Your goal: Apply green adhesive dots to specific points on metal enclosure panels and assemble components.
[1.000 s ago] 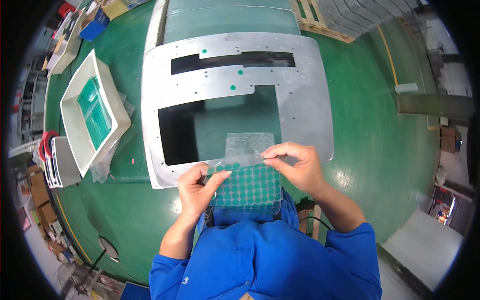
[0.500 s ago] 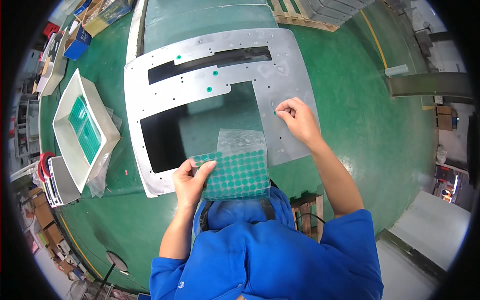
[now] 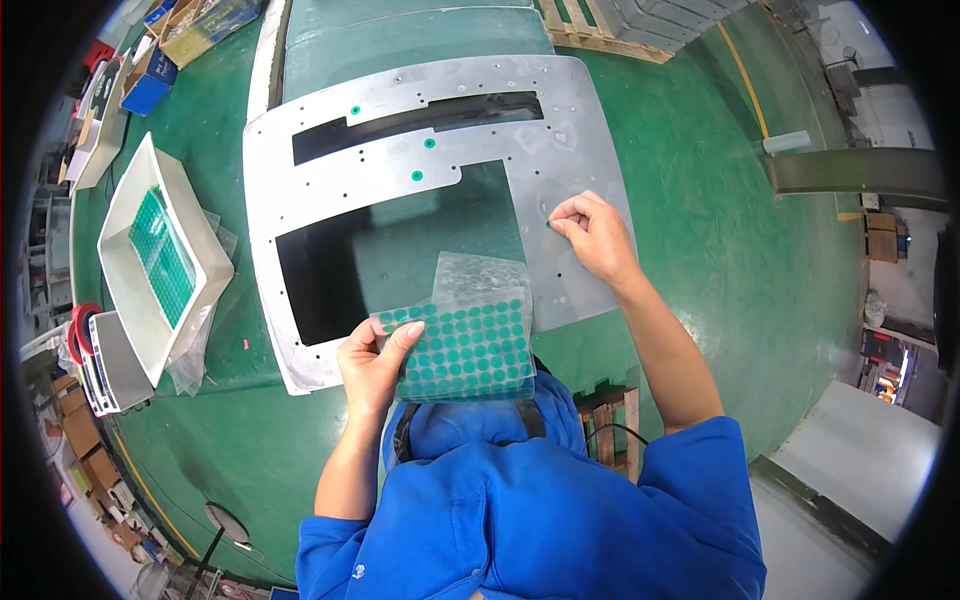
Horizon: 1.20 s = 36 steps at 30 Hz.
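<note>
A flat silver metal panel [image 3: 385, 220] with two dark cut-outs and many small holes lies before me. Three green round stickers sit on it, one of them [image 3: 417, 176] beside the strip between the cut-outs. My left hand [image 3: 374, 362] grips the left edge of a clear sheet of green dot stickers [image 3: 470, 345], thumb on top, over the panel's near edge. My right hand [image 3: 594, 236] is pinched at the panel's right part, with a small green sticker [image 3: 550, 224] at its fingertips. Whether the sticker touches the metal is hard to see.
Left of the panel stands a white tray [image 3: 218, 265] holding more green sticker sheets [image 3: 160, 255]. Rolls of red tape [image 3: 80, 335] lie beside it. A blue box [image 3: 150, 82] is at the far left, a wooden pallet [image 3: 600, 38] at the back.
The view has shifted slightly, so the panel and tray appear a little further left. Both hands keep nearly the same pose; the sticker stays at my right fingertips.
</note>
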Tool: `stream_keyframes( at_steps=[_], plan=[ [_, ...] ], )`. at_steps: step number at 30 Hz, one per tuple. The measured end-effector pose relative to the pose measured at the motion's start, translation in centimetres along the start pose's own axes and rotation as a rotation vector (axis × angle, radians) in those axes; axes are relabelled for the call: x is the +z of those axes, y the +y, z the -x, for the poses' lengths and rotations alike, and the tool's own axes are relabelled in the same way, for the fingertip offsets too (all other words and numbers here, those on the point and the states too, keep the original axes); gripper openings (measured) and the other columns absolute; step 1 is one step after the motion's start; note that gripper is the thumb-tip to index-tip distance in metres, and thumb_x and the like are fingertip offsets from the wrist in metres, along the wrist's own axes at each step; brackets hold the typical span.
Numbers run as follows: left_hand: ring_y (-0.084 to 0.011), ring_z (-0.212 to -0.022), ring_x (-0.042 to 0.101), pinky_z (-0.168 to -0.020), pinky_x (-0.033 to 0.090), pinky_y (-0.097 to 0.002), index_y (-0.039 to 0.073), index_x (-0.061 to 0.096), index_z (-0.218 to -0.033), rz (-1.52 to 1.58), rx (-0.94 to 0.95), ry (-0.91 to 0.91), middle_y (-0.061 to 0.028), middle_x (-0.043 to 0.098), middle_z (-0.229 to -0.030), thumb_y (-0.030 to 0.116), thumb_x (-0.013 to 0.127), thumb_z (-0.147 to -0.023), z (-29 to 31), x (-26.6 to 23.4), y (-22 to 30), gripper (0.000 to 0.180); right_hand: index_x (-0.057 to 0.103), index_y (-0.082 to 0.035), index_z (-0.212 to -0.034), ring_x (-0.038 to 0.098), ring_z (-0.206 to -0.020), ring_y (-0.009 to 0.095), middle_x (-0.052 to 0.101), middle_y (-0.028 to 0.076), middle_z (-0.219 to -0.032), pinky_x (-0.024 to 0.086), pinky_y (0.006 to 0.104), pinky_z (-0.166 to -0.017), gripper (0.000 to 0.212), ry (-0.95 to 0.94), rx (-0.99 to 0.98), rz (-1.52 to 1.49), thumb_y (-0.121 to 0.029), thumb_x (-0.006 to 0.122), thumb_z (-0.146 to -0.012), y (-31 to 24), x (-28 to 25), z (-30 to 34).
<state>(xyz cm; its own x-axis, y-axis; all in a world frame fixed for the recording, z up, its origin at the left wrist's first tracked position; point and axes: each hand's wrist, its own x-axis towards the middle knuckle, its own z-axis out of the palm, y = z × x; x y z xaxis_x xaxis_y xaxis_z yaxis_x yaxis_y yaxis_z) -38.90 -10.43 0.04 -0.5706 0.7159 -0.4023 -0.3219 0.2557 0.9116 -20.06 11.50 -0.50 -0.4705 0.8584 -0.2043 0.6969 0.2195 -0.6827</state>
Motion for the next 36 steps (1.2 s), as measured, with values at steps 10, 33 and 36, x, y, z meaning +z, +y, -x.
stream_keyframes(
  at_steps=[10, 33, 36],
  plan=[
    [-0.0006, -0.047, 0.04, -0.042, 0.03, -0.0162, 0.005, 0.059, -0.071, -0.008, 0.0, 0.023, 0.0054, 0.051, -0.057, 0.013, 0.072, -0.072, -0.2, -0.3, 0.1, 0.015, 0.062, -0.002, -0.076, 0.043, -0.058, 0.008, 0.051, 0.0, -0.073, 0.039, 0.0215, -0.056, 0.004, -0.008, -0.036, -0.024, -0.004, 0.061, -0.072, 0.2, 0.0, -0.2],
    [-0.0003, -0.046, 0.04, -0.041, 0.03, -0.0162, 0.007, 0.054, -0.064, 0.029, -0.005, 0.017, 0.006, 0.048, -0.055, 0.011, 0.072, -0.072, 0.0, -0.2, 0.3, 0.02, 0.06, -0.007, -0.084, 0.04, -0.055, 0.007, 0.047, -0.002, -0.065, 0.037, 0.0222, -0.053, 0.02, 0.056, 0.039, -0.071, -0.009, 0.069, -0.066, -1.1, 0.0, 0.4],
    [0.0002, -0.051, 0.041, -0.045, 0.032, -0.0158, 0.007, 0.053, -0.064, 0.019, 0.044, 0.029, 0.0062, 0.05, -0.057, 0.009, 0.072, -0.072, 0.6, -0.8, 0.5, 0.02, 0.058, -0.011, -0.083, 0.043, -0.054, 0.012, 0.045, -0.001, -0.061, 0.037, 0.0272, -0.052, 0.026, 0.027, 0.014, -0.016, -0.017, 0.072, -0.062, -0.3, -0.5, -0.8]
  ],
)
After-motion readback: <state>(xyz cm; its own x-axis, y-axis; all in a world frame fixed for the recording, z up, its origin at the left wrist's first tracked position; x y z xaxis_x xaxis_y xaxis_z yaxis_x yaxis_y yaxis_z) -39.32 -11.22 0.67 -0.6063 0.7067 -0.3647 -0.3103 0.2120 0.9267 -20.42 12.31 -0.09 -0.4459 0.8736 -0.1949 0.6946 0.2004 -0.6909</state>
